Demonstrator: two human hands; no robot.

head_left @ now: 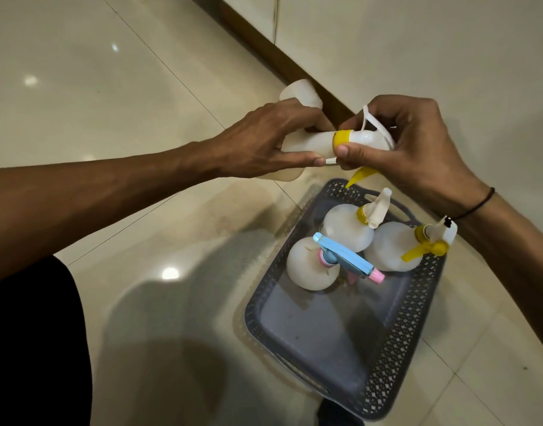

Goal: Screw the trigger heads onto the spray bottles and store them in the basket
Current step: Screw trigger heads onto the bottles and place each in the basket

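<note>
A glossy cream tiled floor is filling the view, with a dark wooden skirting strip running along the foot of a pale wall. A grey plastic basket with a lattice rim is sitting on the tiles, and it serves here as the landmark. Up and to the left of the basket, above the floor, the person's left hand is reaching in, its fingers wrapping closed around the body of a white translucent spray bottle that is lying sideways in the air. Just beyond that hand, a second white bottle is standing on the floor near the skirting. Directly above the basket's far end, the right hand is gripping a white trigger head with a yellow collar, thumb and fingers pinching closed at the bottle's neck; its yellow lever is pointing down toward the basket rim. Inside the basket's far half, three white bottles are standing close together: nearest and leftmost, one with a blue and pink trigger head; behind it, one with a white head; rightmost, one with a yellow lever. The basket's near half is showing bare grey floor.
</note>
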